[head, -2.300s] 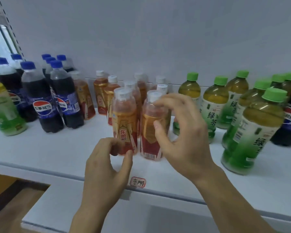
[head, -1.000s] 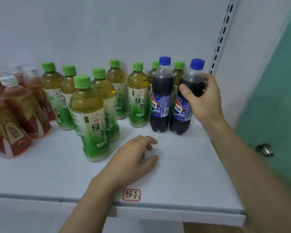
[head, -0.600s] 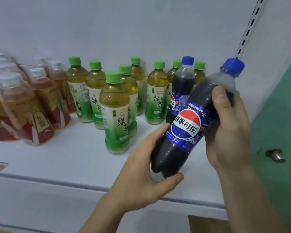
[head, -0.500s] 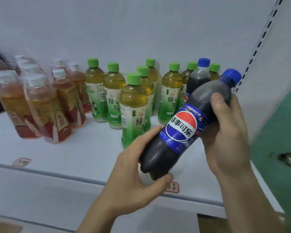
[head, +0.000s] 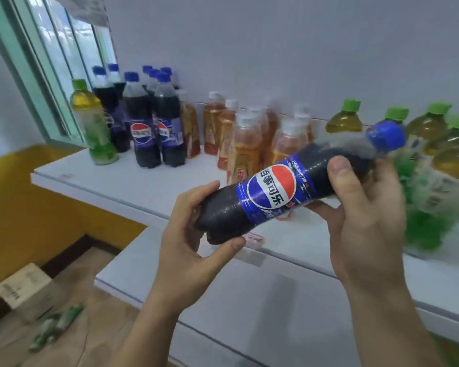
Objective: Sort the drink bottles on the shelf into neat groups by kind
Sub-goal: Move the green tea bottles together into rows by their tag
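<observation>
A cola bottle [head: 273, 192] with a blue cap and blue label lies almost level in front of the shelf, held in both hands. My left hand [head: 188, 234] grips its base and my right hand [head: 363, 207] grips its upper part below the cap. On the white shelf [head: 149, 186], several cola bottles [head: 154, 128] stand at the left. A lone green tea bottle [head: 93, 123] stands at their left. Several amber white-capped bottles [head: 244, 139] fill the middle. The green tea group [head: 435, 154] stands blurred at the right.
A lower white shelf [head: 276, 300] juts out under the upper one. A window frame [head: 37, 75] borders the left end, above a yellow wall [head: 24, 221]. A cardboard box [head: 24, 290] and green bottles [head: 56, 327] lie on the wooden floor.
My right hand took a cola bottle from beside the green teas at the right end and my left hand joined at its base. The view and bottle have swung left toward the cola group.
</observation>
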